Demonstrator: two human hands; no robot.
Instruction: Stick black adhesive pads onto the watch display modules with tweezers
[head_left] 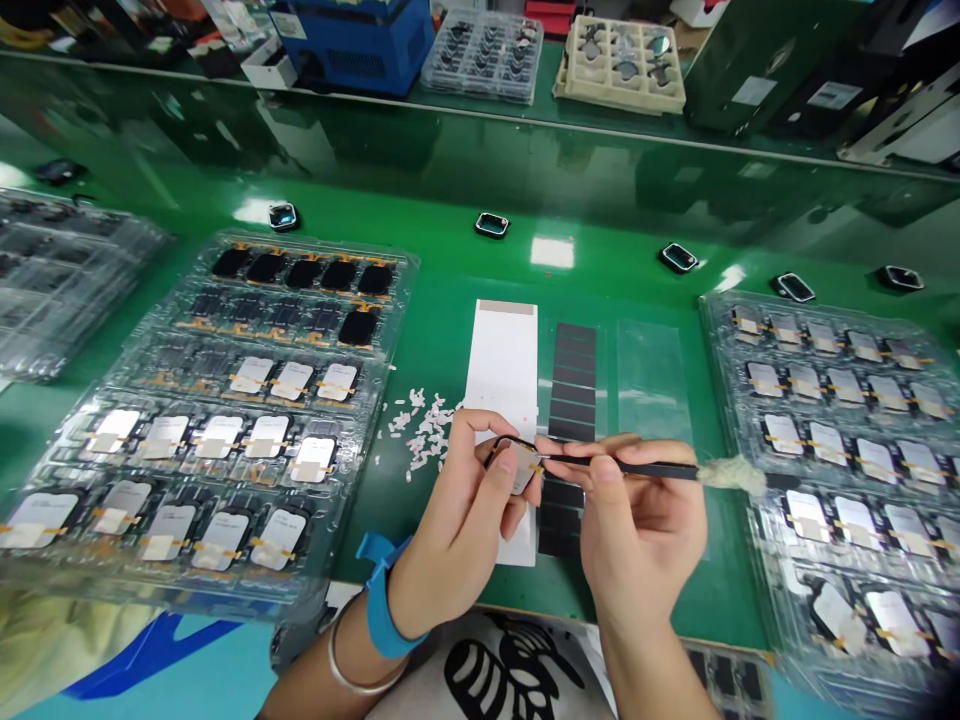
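Observation:
Between the thumb and fingers of my left hand [472, 500] is a small screen module [519, 470] with a silvery back, a black rim and a bit of orange flex cable. My right hand [641, 520] grips black tweezers [652, 468] like a pen. Their tip touches or nearly touches the module's upper right edge; I cannot tell which. Pale fluffy material is wrapped round the tweezers' rear end. Under my hands lie a white paper strip [504, 360] and a sheet of dark grey rectangles [574, 380], both partly covered.
Clear trays of screen modules stand at left [270, 475] and right [855, 400]. White scraps [427, 425] lie beside the paper strip. Several small watch-like cases [492, 225] line the back of the green mat. A shelf above holds a blue machine [360, 45] and parts trays [484, 50].

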